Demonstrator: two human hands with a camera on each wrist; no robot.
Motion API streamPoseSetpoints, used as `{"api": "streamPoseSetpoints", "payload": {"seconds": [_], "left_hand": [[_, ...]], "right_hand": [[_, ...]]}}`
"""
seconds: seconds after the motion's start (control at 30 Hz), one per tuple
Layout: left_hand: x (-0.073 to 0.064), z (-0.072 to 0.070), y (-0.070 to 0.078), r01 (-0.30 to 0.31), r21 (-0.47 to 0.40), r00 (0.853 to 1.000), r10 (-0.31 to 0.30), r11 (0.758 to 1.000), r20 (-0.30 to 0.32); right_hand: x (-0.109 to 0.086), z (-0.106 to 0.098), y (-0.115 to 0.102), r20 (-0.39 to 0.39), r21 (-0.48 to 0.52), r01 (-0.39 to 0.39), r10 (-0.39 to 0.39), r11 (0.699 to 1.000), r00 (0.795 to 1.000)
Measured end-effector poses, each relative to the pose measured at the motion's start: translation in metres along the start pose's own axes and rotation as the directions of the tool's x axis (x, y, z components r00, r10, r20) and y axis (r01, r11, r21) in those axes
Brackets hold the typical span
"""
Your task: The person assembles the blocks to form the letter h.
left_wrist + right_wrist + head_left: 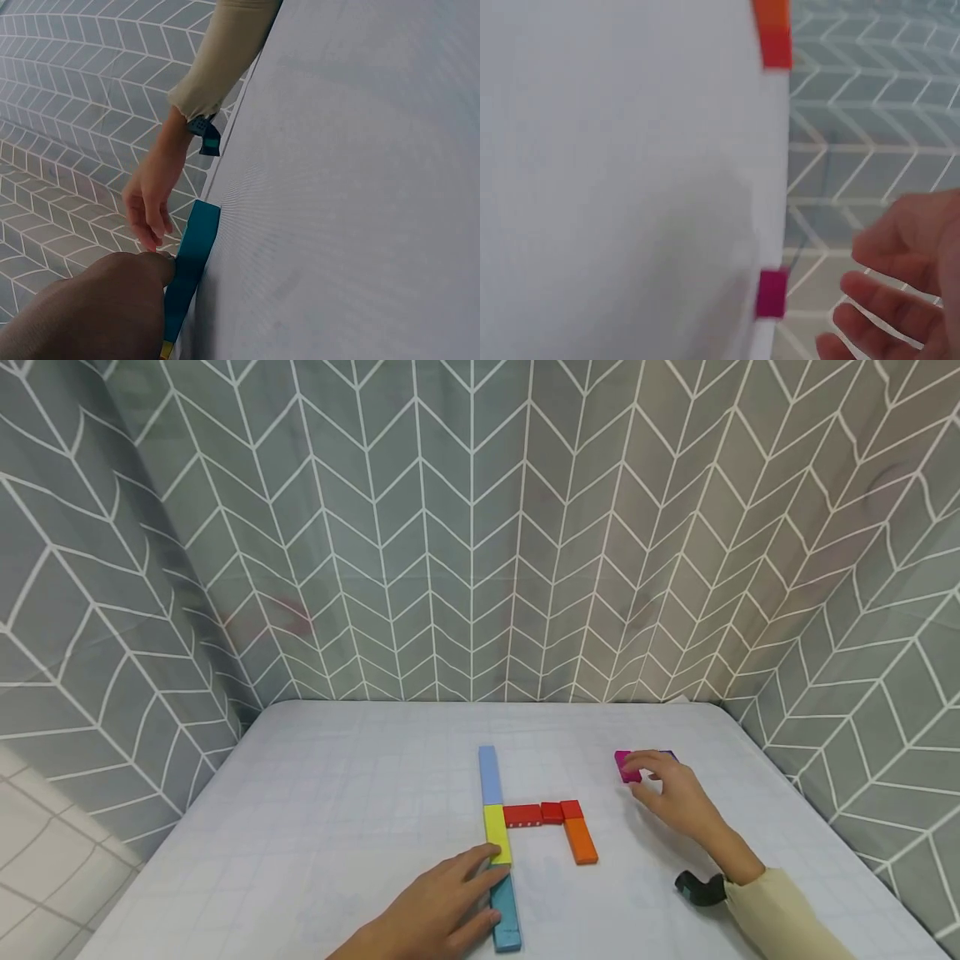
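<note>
Blocks lie end to end on the white table. A light blue block (490, 775), a yellow block (495, 827) and a teal block (507, 917) form a straight column. From the yellow one, a long red block (522, 815) and smaller red blocks (551, 812) run right to an orange block (581, 843). My left hand (442, 897) rests its fingers on the yellow and teal blocks. Above the table, my right hand (671, 793) hovers by a magenta block (624, 768), fingers loosely bent; the right wrist view shows a gap between hand and block.
A dark blue piece (667, 753) peeks out behind the right hand, mostly hidden. The right wrist bears a black strap (700, 889) below a beige sleeve (780, 914). Grey patterned curtains (472, 527) stand along the table's back and sides.
</note>
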State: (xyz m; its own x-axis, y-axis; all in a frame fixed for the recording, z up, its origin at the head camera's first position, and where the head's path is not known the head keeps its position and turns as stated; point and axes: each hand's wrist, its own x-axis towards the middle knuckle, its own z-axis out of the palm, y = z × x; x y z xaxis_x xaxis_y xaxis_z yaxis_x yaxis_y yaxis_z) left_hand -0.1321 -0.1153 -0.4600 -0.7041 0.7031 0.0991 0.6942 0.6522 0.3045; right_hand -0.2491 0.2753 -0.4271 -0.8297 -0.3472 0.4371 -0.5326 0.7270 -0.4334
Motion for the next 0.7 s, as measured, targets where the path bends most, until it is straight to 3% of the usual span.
{"api": "streamPoseSetpoints", "payload": {"seconds": [0.1, 0.23, 0.43, 0.7], "left_hand": [[0.000, 0.000, 0.000, 0.003, -0.003, 1.000, -0.003, 1.000, 0.000], [0.001, 0.000, 0.000, 0.015, -0.009, 1.000, -0.015, 1.000, 0.004], [0.001, 0.001, 0.001, 0.061, -0.042, 0.997, -0.059, 0.997, 0.043], [0.002, 0.000, 0.000, 0.030, -0.024, 0.999, -0.030, 0.999, 0.024]], "right_hand": [[0.005, -0.002, 0.014, 0.006, -0.031, -0.076, 0.076, 0.997, 0.997], [0.008, -0.001, 0.027, 0.044, -0.025, -0.118, 0.119, 0.993, 0.992], [0.010, 0.006, 0.035, 0.148, -0.003, -0.082, 0.082, 0.997, 0.986], [0.013, 0.009, 0.037, 0.121, -0.001, -0.043, 0.043, 0.999, 0.992]]}}
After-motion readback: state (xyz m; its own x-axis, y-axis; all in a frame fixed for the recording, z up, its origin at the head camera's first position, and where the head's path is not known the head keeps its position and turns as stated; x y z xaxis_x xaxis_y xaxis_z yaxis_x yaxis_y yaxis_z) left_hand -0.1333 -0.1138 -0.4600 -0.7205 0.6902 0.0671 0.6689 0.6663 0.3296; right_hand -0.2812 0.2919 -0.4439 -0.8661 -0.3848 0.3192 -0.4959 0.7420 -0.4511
